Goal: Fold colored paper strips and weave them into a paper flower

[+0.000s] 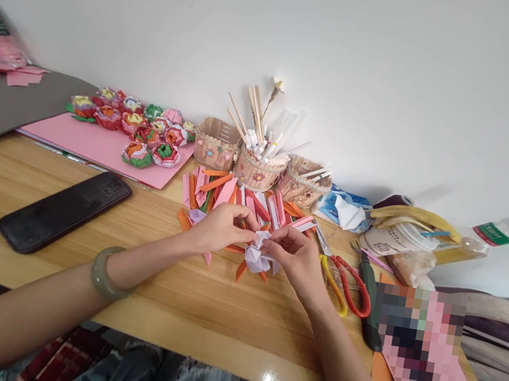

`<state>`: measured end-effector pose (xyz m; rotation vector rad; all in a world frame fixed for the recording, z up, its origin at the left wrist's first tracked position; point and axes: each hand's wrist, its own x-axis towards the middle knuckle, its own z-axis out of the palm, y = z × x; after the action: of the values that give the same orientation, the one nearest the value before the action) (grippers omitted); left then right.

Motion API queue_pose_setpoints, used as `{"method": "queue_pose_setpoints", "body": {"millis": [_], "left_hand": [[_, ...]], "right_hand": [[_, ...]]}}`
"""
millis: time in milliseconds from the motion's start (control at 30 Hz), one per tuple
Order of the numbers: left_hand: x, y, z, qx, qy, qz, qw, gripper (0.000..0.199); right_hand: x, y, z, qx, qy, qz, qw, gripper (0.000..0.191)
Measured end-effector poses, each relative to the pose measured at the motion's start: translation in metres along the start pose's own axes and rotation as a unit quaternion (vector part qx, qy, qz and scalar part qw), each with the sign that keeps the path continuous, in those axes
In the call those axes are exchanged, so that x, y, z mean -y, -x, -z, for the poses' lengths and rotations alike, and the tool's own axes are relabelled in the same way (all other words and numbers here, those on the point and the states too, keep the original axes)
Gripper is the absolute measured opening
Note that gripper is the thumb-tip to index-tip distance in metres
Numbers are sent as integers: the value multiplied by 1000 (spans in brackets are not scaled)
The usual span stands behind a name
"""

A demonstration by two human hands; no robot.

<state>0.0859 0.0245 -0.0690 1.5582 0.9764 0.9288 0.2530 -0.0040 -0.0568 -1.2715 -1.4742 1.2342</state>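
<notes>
Between my two hands is a pale lavender folded-paper flower (257,258) with orange paper points sticking out below it. My left hand (225,230), with a ring on one finger and a bangle at the wrist, pinches the upper left of the pale paper. From the other side, my right hand (293,256) has its thumb and fingers closed on the same paper. Just behind the hands lies a heap of folded paper strips (220,188) in pink, orange, red and lavender.
Finished paper flowers (137,154) rest on pink sheets (79,136) at the left. A phone (65,209) lies nearer. Decorated baskets (260,171) hold sticks. Scissors (350,283), a green-handled tool (370,299), a lidded cup (399,238) and a bottle (472,244) are at the right.
</notes>
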Motion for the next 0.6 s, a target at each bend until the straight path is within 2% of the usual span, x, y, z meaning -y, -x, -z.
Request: {"method": "queue_pose_setpoints", "body": {"millis": [100,167,233,333,433,500,600], "left_hand": [[1,3,-2,-14,-28,-26,999,6],[-2,4,-2,-14,-4,-20,1000,5],[-6,5,-1,-7,66,19,998,9],[-12,3,-1,0,180,98,979,23],[-12,2,-3,10,216,143,966,21],[-10,2,-4,24,216,136,967,13],[-6,2,-5,28,194,81,977,9]], "right_hand": [[-2,2,-1,-15,95,39,995,10],[-1,4,-1,-36,159,82,983,7],[-1,7,0,-52,187,123,973,6],[-1,9,1,-65,203,176,961,4],[-3,9,0,-70,239,231,941,5],[-4,9,0,-81,261,263,925,6],[-4,7,-1,-90,277,304,907,7]]}}
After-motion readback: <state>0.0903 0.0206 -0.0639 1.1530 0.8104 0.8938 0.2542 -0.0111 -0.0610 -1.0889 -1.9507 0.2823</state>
